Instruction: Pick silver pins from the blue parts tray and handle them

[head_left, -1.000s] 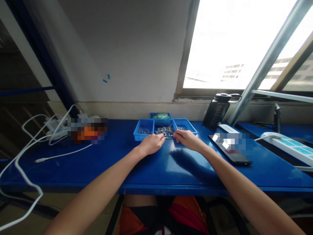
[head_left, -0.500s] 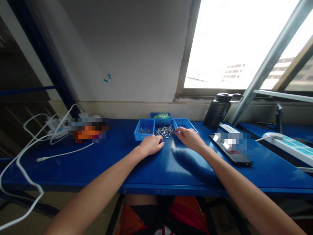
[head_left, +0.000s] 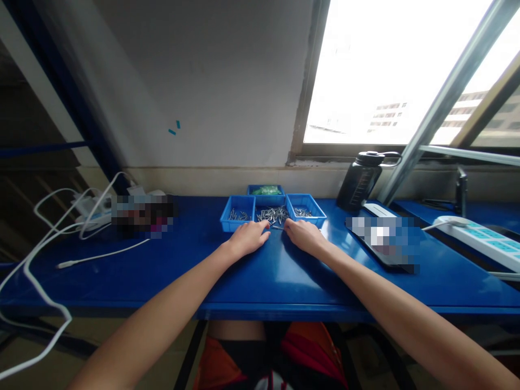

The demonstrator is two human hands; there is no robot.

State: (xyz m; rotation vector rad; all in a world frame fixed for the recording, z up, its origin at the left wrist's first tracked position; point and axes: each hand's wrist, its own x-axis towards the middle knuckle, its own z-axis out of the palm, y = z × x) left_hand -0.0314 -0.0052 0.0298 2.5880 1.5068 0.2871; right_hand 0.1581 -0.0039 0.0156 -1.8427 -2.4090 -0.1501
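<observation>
Three small blue trays stand in a row at the back of the blue table (head_left: pixel 260 276). The middle tray (head_left: pixel 273 215) holds a heap of small metal pins, the left tray (head_left: pixel 238 213) a few, the right tray (head_left: pixel 305 210) a few. My left hand (head_left: pixel 248 238) rests on the table just in front of the middle tray, fingers curled and close together. My right hand (head_left: pixel 303 234) lies beside it, fingertips pinched at the tray's front edge near a loose pin (head_left: pixel 277 228). What the fingers hold is too small to see.
A fourth blue tray (head_left: pixel 266 190) with green parts sits behind the row. A dark water bottle (head_left: pixel 359 181) stands at the right, a phone (head_left: pixel 382 244) and a white power strip (head_left: pixel 479 241) further right. White cables (head_left: pixel 60 238) trail over the table's left side.
My right hand has come back from the right tray to the front edge of the middle tray and lowered onto the table. My left hand has stayed nearly still.
</observation>
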